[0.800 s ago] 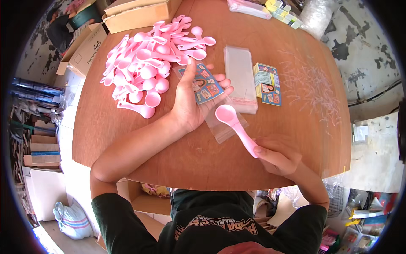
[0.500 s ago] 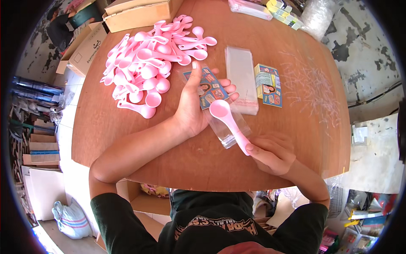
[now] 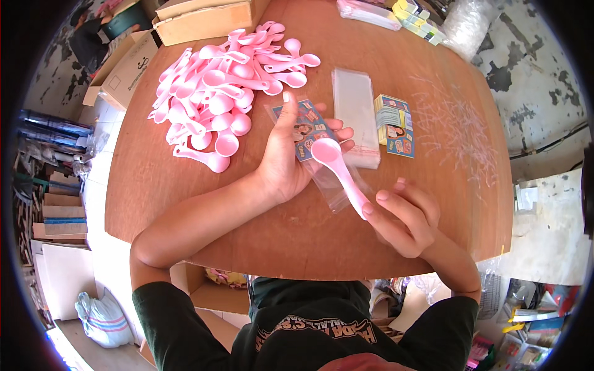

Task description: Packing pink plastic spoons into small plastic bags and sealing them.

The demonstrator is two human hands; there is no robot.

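Note:
My left hand (image 3: 286,162), palm up with the thumb raised, holds a small clear plastic bag (image 3: 339,203) with a blue printed card (image 3: 305,131) at its upper part. A pink measuring spoon (image 3: 337,166) lies along the bag, bowl toward the card; whether it is fully inside the film I cannot tell. The thumb tip of my right hand (image 3: 408,221) touches the end of the spoon's handle, and its other visible fingers stand apart. Left of my left hand is a heap of pink measuring spoons (image 3: 216,80).
A stack of clear bags (image 3: 354,111) and a stack of printed cards (image 3: 395,127) lie beyond my hands on the wooden table (image 3: 247,241). Fine plastic strips (image 3: 455,127) are scattered at right. A cardboard box (image 3: 207,23) stands at the far edge; a person (image 3: 93,40) shows beyond it.
The spoon has shifted slightly up and right, and the bag now reaches further along its handle. My right hand's fingers have lifted and spread, the thumb staying at the handle's end.

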